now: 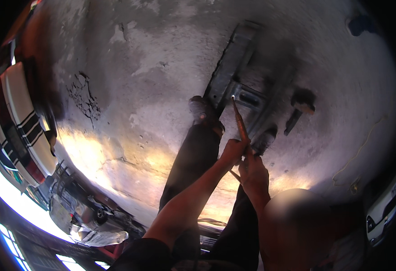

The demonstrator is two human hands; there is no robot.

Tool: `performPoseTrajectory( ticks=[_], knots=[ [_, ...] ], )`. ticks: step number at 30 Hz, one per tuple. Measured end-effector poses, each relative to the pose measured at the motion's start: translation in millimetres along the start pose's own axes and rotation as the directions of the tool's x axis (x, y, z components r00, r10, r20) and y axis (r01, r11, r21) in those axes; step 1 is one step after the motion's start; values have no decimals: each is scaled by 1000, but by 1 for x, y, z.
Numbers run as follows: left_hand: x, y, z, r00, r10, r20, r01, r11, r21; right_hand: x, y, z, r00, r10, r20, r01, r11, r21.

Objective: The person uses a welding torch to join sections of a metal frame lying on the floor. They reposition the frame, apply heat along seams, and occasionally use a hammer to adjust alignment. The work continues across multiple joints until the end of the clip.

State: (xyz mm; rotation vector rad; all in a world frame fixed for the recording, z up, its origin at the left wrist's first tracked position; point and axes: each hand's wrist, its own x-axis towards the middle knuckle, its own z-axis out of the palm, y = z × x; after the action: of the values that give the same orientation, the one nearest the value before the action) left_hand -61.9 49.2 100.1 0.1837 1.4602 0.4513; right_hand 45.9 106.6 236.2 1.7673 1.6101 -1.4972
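Observation:
A long, slender torch [239,118] slants up from my hands, its tip glowing as a small bright spot. My left hand [234,151] is closed around its lower part. Just behind and to the right, my right hand [254,174] is wrapped around the handle end, which is partly hidden. The tip meets or hovers just over a dark metal frame [232,61] lying on the floor; contact cannot be told. This frame has a long channel and a slotted crosspiece [248,95]. My left shoe [200,108] stands against its near end, and my right shoe [265,139] is beside its right part.
A hammer [299,108] lies on the stained concrete floor [162,58], right of the frame. A thin yellowish cord [359,151] runs farther right. Vehicles stand at the left [28,122] and lower right [385,207]. A blurred rounded shape [299,221] covers the area beside my right forearm.

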Motion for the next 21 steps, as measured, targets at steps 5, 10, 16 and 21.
performPoseTrajectory(
  ticks=[5,10,16,21],
  knots=[
    [4,-5,6,999,51,3,-51,999,9,0,5,0,999,-28,-38,27,999,-18],
    [1,-5,5,999,6,-31,-5,999,48,1,8,6,996,-46,-71,47,999,9],
    [-1,1,9,998,15,-55,-16,1000,-10,3,-2,-2,997,-40,-63,38,999,-31],
    [-2,5,8,996,56,-63,-58,998,-20,6,-6,-2,995,-62,-79,63,998,3]
  ],
)
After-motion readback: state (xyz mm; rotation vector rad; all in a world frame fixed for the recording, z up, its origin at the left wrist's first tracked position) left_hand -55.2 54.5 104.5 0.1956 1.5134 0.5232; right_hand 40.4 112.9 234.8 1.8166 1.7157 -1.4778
